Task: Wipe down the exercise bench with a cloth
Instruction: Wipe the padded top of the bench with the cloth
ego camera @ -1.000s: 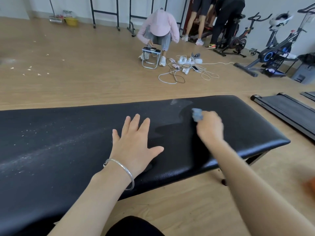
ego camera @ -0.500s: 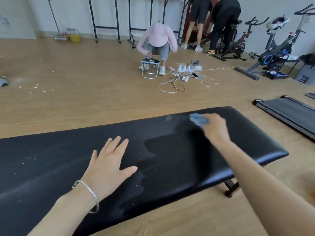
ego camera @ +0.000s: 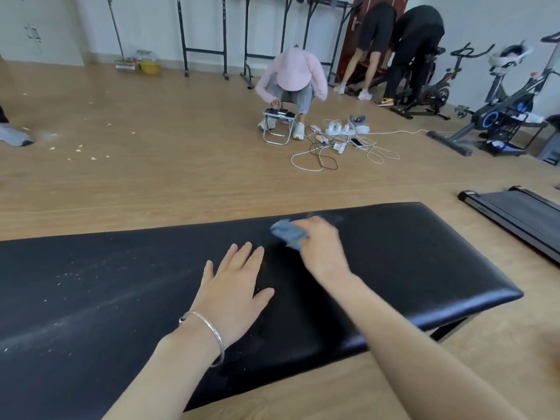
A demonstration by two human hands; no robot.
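A long black padded exercise bench (ego camera: pixel 409 268) runs across the lower half of the head view. White dust and crumbs speckle its left part, while the right part looks dark and clean. My right hand (ego camera: pixel 322 248) grips a crumpled blue cloth (ego camera: pixel 288 233) and holds it against the bench top near the far edge. My left hand (ego camera: pixel 235 287), with a silver bracelet on the wrist, lies flat on the bench with straight fingers, just left of the cloth.
A person in pink (ego camera: pixel 292 77) crouches by a small folding stool (ego camera: pixel 277 125) beyond the bench, with tangled cables and chargers (ego camera: pixel 342 140) on the wooden floor. Two people (ego camera: pixel 400 47) and exercise bikes (ego camera: pixel 497 116) are at the back right. A treadmill (ego camera: pixel 515 213) lies to the right.
My right hand has dragged the cloth leftward along the far edge of the bench. My left hand has shifted on the bench and now lies closer to the cloth.
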